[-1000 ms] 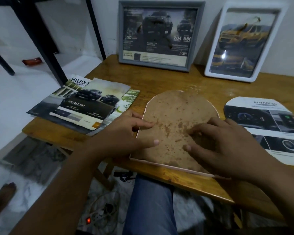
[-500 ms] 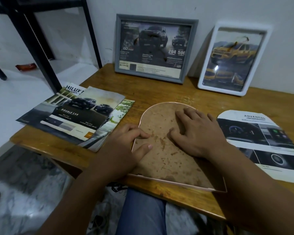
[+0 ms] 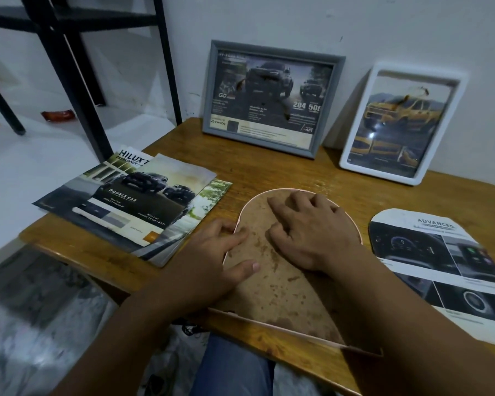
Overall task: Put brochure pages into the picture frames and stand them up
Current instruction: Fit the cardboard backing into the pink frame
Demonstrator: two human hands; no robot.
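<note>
arched mottled brown frame back (image 3: 280, 284), glossy brochures (image 3: 137, 207)

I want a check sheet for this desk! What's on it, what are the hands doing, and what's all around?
Surface: wooden table, worn.
Job's things: arched frame lying face down; arch-cut brochure page beside it; grey frame and white frame filled, leaning on the wall.
Clutter: brochures stacked at the table's left.
Hands: left hand on the arched frame's left edge; right hand pressing its backing.
Cables: a dark tangle below the table edge, unclear.
Surroundings: white wall, black metal legs, red wrapper.
</note>
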